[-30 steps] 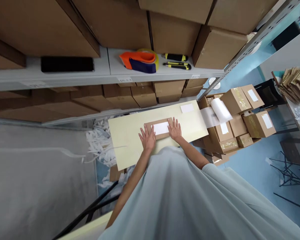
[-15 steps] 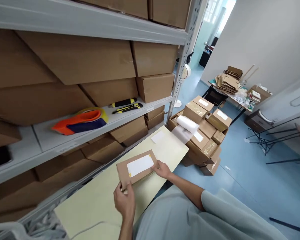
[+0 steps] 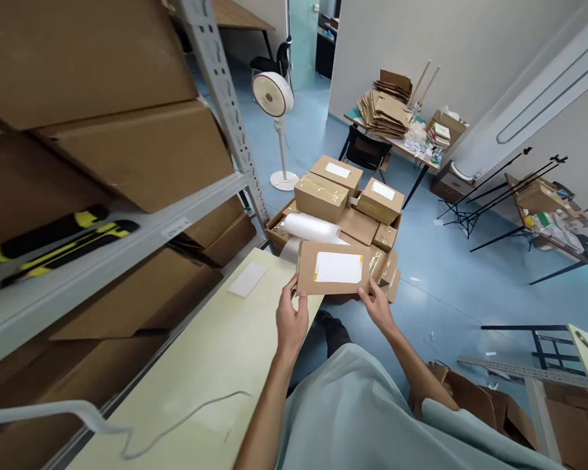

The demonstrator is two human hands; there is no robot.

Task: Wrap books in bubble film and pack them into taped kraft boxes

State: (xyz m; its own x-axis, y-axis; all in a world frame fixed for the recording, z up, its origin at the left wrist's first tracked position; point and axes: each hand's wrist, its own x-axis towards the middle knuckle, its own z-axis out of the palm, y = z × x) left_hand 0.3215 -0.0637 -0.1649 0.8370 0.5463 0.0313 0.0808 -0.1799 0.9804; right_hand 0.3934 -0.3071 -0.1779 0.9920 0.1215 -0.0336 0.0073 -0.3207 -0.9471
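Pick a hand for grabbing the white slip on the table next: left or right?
Left, likely: the left hand is nearer the white slip; the right hand holds the far end of the package. Left must release the package first.

The person wore a loose, pale blue-green cloth top, softly creased, its wide short right sleeve ending in a plain hem. Below showed a dark cloth trouser leg. The left hand and right hand were bare.

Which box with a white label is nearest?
The flat-held box between the left hand and right hand; the other labelled boxes sit farther off, untouched.
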